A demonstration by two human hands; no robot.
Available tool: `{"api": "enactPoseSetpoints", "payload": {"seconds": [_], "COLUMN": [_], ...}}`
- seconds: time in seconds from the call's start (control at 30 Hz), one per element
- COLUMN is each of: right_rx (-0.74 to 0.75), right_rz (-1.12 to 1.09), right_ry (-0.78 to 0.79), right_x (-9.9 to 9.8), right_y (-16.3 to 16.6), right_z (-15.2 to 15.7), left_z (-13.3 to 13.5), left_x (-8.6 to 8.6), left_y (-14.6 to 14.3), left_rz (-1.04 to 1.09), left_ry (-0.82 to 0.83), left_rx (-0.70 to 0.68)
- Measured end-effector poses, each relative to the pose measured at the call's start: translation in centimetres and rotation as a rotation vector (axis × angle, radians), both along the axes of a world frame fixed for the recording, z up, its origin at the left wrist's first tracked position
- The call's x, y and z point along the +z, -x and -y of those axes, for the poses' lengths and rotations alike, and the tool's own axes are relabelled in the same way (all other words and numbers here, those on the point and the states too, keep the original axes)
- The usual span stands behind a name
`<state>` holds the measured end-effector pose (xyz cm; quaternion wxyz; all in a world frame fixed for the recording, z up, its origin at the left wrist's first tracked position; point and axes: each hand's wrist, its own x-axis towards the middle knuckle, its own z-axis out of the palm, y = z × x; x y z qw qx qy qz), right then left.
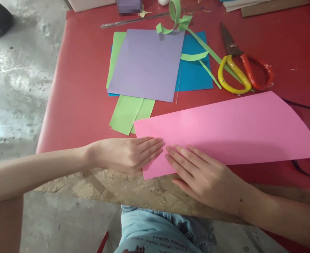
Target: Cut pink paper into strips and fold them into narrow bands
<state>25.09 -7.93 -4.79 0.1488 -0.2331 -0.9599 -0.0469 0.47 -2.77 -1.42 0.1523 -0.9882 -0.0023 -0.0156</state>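
A long sheet of pink paper [239,130] lies along the near edge of the red table, its far right end wider than its left. My left hand [128,153] rests flat on the paper's left end, fingers straight and side by side. Just to the right, my right hand [202,175] also lies on the pink paper, fingers stretched out and pointing left. The fingertips of both hands almost meet. Neither hand grips anything. Beyond the hands sits a purple sheet [146,65] on top of green paper pieces [130,112] and a blue sheet [197,70].
Scissors [233,52] with one yellow and one red handle lie at the upper right. Curled green paper strips [174,17] rest near the purple sheet. A dark cord [304,105] runs by the paper's right end. The red table [76,88] has a rough wooden front edge [104,186].
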Motion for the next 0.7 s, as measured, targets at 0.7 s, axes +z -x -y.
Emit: {"api": "enactPoseSetpoints", "payload": {"seconds": [0.7], "right_rx": [-0.055], "right_rz": [-0.019], "right_ry": [0.083], "right_x": [0.3], "right_y": [0.2], "right_z": [0.5], "left_z": [1.8], "left_x": [-2.2], "left_y": [-4.5], "left_rz": [0.26], "left_ry": [-0.038], "left_rx": [0.299]}}
